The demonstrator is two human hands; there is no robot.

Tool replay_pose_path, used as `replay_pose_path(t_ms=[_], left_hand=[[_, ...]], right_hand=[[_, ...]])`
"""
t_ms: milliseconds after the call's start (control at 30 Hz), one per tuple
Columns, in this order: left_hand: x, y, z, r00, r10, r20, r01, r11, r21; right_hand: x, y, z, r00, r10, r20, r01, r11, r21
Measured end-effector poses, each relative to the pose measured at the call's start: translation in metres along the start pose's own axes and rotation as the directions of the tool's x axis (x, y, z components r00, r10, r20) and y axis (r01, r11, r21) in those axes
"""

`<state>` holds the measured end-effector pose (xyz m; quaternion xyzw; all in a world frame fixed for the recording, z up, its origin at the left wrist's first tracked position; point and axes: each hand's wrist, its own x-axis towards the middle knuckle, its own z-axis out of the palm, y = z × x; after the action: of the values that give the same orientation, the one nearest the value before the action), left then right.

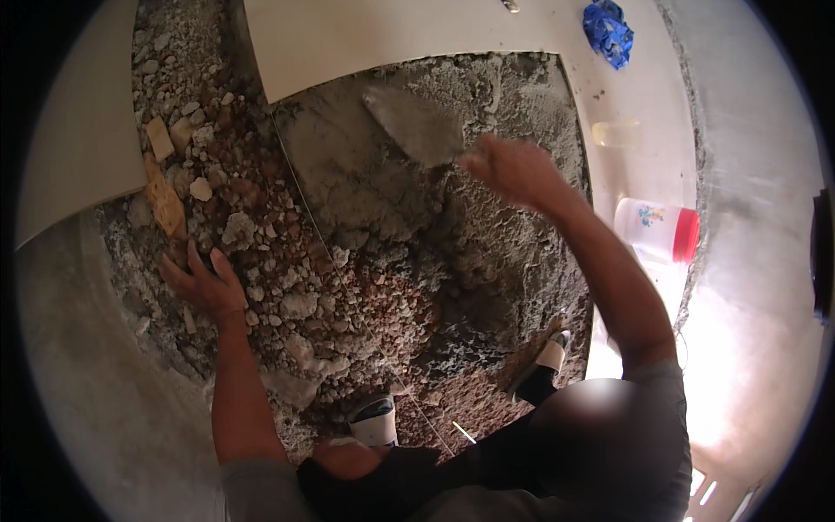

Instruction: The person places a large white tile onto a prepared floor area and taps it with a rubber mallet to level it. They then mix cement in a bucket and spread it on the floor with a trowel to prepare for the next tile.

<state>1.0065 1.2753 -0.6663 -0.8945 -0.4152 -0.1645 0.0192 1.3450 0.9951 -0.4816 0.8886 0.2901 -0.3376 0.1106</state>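
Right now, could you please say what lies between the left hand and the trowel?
From left hand to trowel, the head view shows rubble, a string, then grey mortar.

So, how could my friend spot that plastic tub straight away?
Find the big patch of grey mortar, then go right, to the pale strip beside it. There, just below a small yellowish see-through thing in the picture, is a bigger whitish tub. It's the only one with a bright red lid and a little colourful design.

a crumpled blue wrapper [607,35] lies beyond a yellowish vessel [614,133] and a red-lidded container [652,228].
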Motion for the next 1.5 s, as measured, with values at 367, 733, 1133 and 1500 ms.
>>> replay_pose_path(t_ms=[367,733,1133,1500], left_hand=[[-0.001,-0.005,0.006,0.988,-0.113,0.102,0.103,0.989,0.103],[-0.002,-0.009,0.009,0.996,-0.067,0.062,0.062,0.995,0.076],[0.0,-0.01,0.009,0.999,-0.026,0.024,0.026,0.999,0.019],[-0.002,-0.01,0.011,1.0,-0.008,0.012,0.008,0.998,0.067]], right_hand=[[0.033,0.193,-0.029,0.936,0.261,-0.237,-0.29,0.952,-0.1],[0.033,0.23,-0.023,0.862,0.427,-0.273,-0.456,0.889,-0.05],[0.078,0.241,-0.027,0.809,0.587,-0.016,-0.553,0.77,0.318],[0.015,0.18,0.014,0.918,0.352,0.182,-0.367,0.582,0.726]])
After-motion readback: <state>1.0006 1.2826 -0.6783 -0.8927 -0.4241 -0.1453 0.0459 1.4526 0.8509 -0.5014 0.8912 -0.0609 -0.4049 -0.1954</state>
